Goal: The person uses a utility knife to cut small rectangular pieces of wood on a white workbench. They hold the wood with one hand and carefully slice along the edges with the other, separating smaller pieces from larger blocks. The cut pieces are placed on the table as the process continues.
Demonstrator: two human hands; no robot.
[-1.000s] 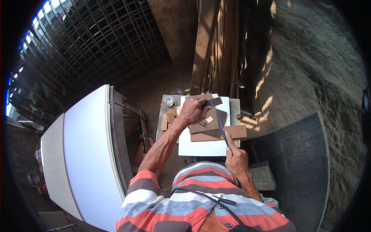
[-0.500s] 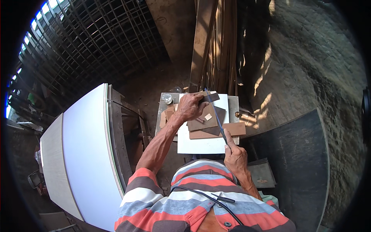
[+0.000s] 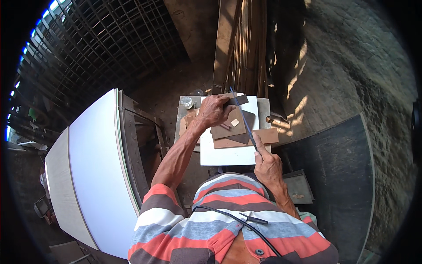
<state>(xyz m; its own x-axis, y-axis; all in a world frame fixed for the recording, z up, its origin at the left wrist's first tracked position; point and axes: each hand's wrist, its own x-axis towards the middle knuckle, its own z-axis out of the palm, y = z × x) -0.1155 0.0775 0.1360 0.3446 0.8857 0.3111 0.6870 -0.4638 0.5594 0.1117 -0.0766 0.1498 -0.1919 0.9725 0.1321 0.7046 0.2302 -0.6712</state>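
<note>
My left hand (image 3: 214, 111) is closed on a small dark brown flat piece (image 3: 238, 100), pressing it down over a stack on the low table. In my right hand (image 3: 269, 166) is the near end of a long, thin blue hacksaw blade (image 3: 246, 122). The blade slants away from me, its far part crossing the dark piece beside my left fingers. Beneath lie a brown square board (image 3: 228, 127), a reddish-brown strip (image 3: 265, 137) and a white sheet (image 3: 211, 156). A small pale chip (image 3: 235, 122) rests on the square board.
A glass jar (image 3: 187, 103) stands at the table's far left, with brown offcuts (image 3: 187, 119) nearer. Large white panels (image 3: 94, 163) lean on my left; a dark curved sheet (image 3: 332, 176) stands on my right. Tall planks (image 3: 226, 44) rise behind the table, with metal grating (image 3: 123, 39) farther left.
The view has shifted, so the table and hands sit slightly higher in the picture. Both hands keep their grips, and the blade stays nearly in the same place across the dark piece.
</note>
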